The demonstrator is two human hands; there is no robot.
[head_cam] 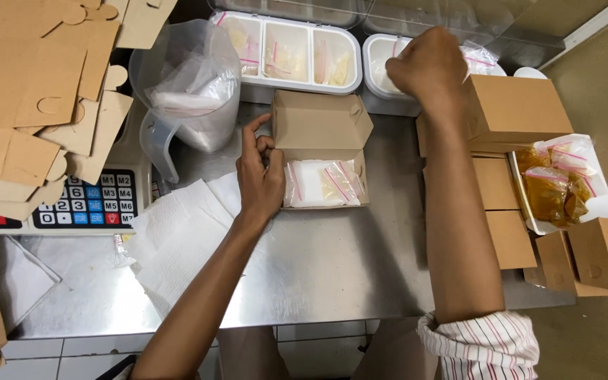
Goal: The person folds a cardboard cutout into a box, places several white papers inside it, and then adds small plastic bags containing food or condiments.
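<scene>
From my feed I see the left hand (260, 179) resting against the left edge of an open cardboard box (324, 151), its fingers (258, 144) pinching the box's side flap. The box sits in the middle of the steel surface (332, 260), lid tilted back, with small clear sachets (321, 183) of pale contents lying flat inside. The right hand (427, 67) is reached far forward over a white tray (381, 67) at the back, fingers curled into a loose fist; I cannot tell whether they have hold of anything. Left of that tray stands a white three-compartment tray (297, 53) holding more sachets. Closed cardboard boxes (511, 112) are stacked just right of the forearm, and beyond them a white tray of amber sauce bags (554, 186). On the left I see a clear plastic jug (191, 88) stuffed with bags, a scale keypad (93, 200), flat box blanks (29, 91) and paper towels (177, 232).
</scene>
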